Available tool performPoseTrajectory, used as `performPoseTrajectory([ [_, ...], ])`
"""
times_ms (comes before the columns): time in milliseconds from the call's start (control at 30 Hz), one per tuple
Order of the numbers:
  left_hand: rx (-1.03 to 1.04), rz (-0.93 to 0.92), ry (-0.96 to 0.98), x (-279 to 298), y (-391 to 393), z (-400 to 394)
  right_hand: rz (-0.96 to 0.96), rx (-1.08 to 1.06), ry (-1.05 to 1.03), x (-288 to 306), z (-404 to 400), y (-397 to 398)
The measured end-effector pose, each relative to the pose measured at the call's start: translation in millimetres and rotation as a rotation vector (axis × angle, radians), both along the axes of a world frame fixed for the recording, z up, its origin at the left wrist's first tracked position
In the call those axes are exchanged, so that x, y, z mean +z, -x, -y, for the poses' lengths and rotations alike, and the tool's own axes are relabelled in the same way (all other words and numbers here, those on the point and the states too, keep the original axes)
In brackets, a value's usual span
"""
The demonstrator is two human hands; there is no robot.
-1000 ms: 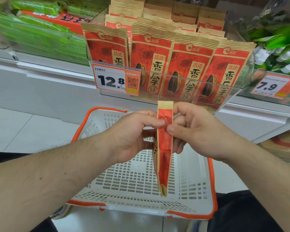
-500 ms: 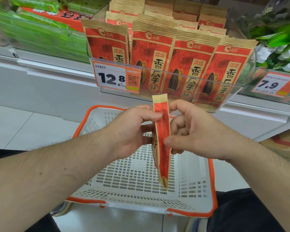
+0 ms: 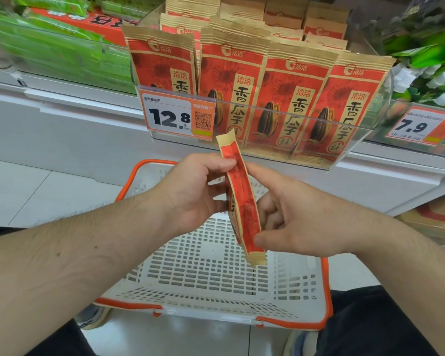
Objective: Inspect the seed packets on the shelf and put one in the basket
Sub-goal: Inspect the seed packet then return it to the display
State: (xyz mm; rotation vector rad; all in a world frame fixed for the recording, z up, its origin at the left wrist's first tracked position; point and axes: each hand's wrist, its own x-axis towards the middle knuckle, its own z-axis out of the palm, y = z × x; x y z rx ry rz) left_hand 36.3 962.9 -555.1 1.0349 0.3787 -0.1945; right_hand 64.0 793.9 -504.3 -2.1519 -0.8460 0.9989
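A red and tan seed packet (image 3: 242, 201) is held edge-on between both hands, above the basket. My left hand (image 3: 190, 194) pinches its upper part from the left. My right hand (image 3: 301, 222) grips its lower part from the right, thumb near the bottom edge. The packet leans, top to the left. Below it stands a white perforated basket (image 3: 216, 276) with an orange rim, nothing in it. Several matching seed packets (image 3: 290, 98) stand upright in a clear shelf bin (image 3: 365, 140) behind.
A 12.8 price tag (image 3: 176, 116) hangs on the bin's left front, a 7.9 price tag (image 3: 419, 127) to the right. Green packages (image 3: 62, 47) fill the shelf at left and right. White shelf base and tiled floor lie around the basket.
The packet has tilted, its top swinging left and its bottom right. My right hand has slid down to the packet's lower end. The view has shifted slightly.
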Motion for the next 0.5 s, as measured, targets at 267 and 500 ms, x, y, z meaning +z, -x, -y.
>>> performPoseTrajectory([
  [267,0.038,-0.019,0.019,2.5,0.3,-0.2,-0.039,0.026,-0.043,-4.5,3.0,-3.2],
  [500,0.021,-0.042,0.174,6.2,1.8,-1.7,-0.032,-0.143,-0.039,-10.1,5.5,-11.9],
])
